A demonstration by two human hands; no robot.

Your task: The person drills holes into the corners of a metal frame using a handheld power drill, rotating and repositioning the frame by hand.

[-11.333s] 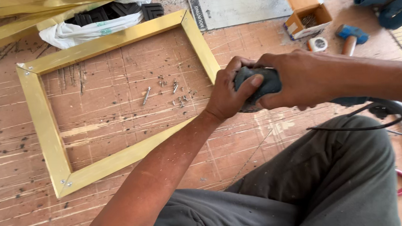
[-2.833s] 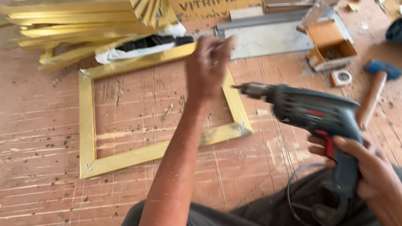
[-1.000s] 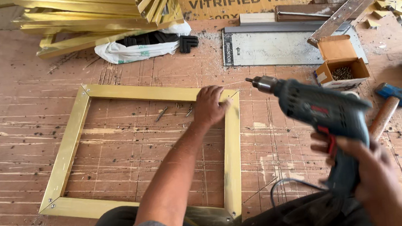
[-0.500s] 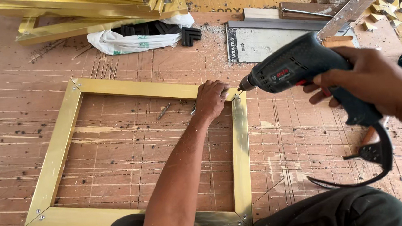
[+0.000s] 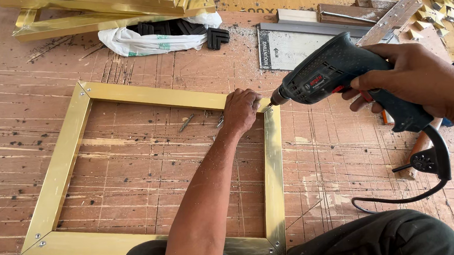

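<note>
While your left hand (image 5: 240, 110) pinches down the gold rectangular metal frame (image 5: 273, 161) at its corner, your right hand (image 5: 418, 81) is wrapped round the dark corded drill (image 5: 334, 71). Frame looks light, stiff, slippery; hold it beside the joint.

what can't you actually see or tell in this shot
Head view, the only one:
- Drill tip and the frame corner under it: covered by the left hand.
- Drill trigger: hidden under the right hand.
- Loose screws inside the frame: too small to count.
- Hammer: mostly behind the drill.

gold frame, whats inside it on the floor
Inside the gold frame, a few loose screws lie on the worn board floor. The left hand and forearm cover the patch by the far right corner.
</note>
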